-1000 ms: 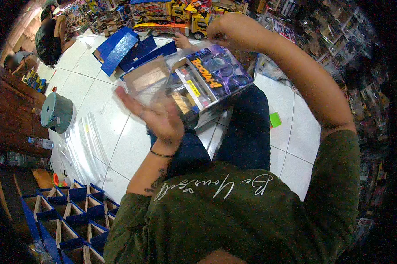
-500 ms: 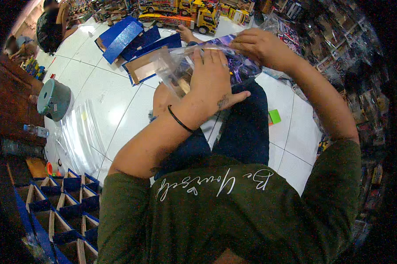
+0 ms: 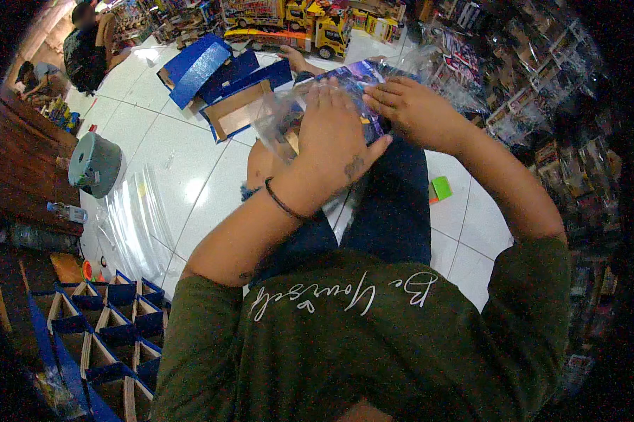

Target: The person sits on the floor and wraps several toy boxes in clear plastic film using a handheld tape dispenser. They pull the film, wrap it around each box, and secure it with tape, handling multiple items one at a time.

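Toy box point(image 3: 362, 84) on the lap — tape roll point(image 3: 92, 163) far left, opened cartons point(image 3: 218, 77) beyond.

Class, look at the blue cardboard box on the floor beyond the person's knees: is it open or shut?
Open. The blue cardboard box lies with its flaps spread, and its brown inside faces up.

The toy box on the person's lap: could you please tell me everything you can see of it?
The toy box is a purple and blue printed package, seemingly cardboard, and lies tilted across the person's lap. A clear plastic bag, glossy and crinkled, is wrapped about it. The left hand lies flat on top of it, palm down, and covers most of its face. The right hand presses its fingers against the right end. Only the far upper edge and a strip between the hands show; what is inside cannot be made out.
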A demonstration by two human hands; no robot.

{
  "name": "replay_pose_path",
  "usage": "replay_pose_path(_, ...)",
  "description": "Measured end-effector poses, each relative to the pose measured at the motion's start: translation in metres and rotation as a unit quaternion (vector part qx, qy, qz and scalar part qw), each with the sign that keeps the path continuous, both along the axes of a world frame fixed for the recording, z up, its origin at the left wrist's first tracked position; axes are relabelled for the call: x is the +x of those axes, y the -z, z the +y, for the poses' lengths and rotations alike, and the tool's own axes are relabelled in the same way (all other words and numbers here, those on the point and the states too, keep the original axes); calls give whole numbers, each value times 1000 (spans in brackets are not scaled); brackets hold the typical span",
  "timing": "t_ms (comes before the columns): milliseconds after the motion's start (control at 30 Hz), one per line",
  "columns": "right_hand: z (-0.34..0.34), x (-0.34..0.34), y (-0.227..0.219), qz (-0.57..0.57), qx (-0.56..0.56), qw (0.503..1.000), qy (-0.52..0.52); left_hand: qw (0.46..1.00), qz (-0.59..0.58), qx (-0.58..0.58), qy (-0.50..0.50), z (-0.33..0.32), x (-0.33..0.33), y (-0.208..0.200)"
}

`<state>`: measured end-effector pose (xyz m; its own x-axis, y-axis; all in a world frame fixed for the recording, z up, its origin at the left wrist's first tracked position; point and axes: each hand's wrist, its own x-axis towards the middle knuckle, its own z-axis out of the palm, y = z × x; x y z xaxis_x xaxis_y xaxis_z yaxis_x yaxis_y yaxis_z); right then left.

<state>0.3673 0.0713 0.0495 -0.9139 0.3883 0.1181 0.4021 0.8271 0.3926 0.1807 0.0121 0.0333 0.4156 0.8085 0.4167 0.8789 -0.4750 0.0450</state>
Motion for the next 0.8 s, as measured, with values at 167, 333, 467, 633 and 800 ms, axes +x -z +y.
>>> replay_pose_path(167,-6,0,2,30,-45,997,60,976,7,200,87,-9,4,-14)
replay_pose_path(333,-7,13,12,67,47,997,8,984,138,49,103,4,0,21)
replay_pose_path(467,-22,66,69,376,160,892,191,981,3,146,130,-1,3,44)
replay_pose_path(633,-41,179,255,364,-197,378,828,978,36,136,154,-3,3,45)
replay_pose_path(800,-7,291,396,431,-391,372,723,980,62,146,118,-7,-3,45)
